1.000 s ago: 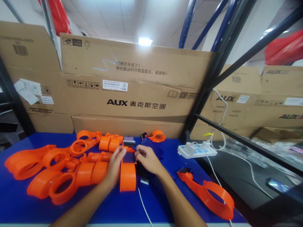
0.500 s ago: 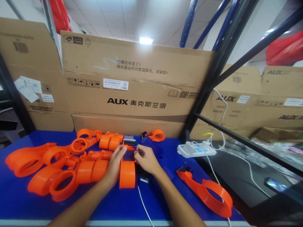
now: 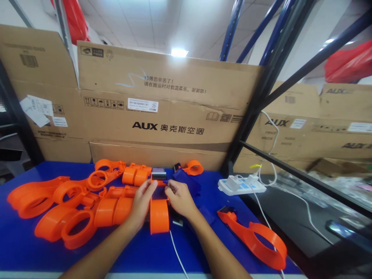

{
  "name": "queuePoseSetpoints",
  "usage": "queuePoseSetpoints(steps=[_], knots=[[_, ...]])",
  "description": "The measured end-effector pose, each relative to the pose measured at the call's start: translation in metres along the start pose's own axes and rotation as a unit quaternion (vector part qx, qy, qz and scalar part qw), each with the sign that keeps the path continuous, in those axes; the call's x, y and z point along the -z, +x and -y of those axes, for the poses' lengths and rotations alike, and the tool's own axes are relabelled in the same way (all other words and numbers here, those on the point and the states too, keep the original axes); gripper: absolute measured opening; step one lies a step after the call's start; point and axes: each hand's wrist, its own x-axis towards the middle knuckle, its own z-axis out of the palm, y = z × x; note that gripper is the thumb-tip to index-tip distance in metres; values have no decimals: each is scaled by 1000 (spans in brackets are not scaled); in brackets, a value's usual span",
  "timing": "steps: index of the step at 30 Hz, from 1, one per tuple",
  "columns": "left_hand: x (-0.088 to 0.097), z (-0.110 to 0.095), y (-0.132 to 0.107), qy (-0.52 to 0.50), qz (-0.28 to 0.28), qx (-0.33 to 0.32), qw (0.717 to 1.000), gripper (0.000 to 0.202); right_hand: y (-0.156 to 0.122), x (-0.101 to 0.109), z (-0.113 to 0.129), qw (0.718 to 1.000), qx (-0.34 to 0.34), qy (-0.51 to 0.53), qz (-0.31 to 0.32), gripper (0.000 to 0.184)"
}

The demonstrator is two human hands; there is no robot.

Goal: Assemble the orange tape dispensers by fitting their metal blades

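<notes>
An orange plastic tape dispenser (image 3: 159,217) is held upright over the middle of the blue table, its wide ring hanging toward me. My left hand (image 3: 143,199) closes around its left side, thumb near the top. At the right end of its head, my right hand (image 3: 179,195) has its fingertips pinched together by a small dark blue bit. Whatever lies between those fingertips is mostly hidden. Just beyond the hands sits a small dark box-like piece with a grey top (image 3: 159,173). Dark blue sheet-like pieces (image 3: 187,181) lie behind and beneath my right hand.
Several orange dispensers (image 3: 78,228) crowd the table's left side. One with a dark head (image 3: 252,240) lies at the right, another (image 3: 194,167) at the back. A white power strip (image 3: 242,183) with cables stands near the black rack post. Cardboard (image 3: 168,112) walls the back.
The held dispenser and the hands have shifted very slightly right and down in view. Both hands keep nearly the same grip; the other things stay put.
</notes>
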Motion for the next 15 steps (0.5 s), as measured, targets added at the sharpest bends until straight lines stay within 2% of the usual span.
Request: queuePoseSetpoints(steps=[7,15], knots=[[2,2,2,11,2,2,1000,43,0,-2,2,1000,-4,-3,-23,24],[1,2,0,-4,-30,20,999,47,-3,-7,4,999,-8,-2,-37,22]])
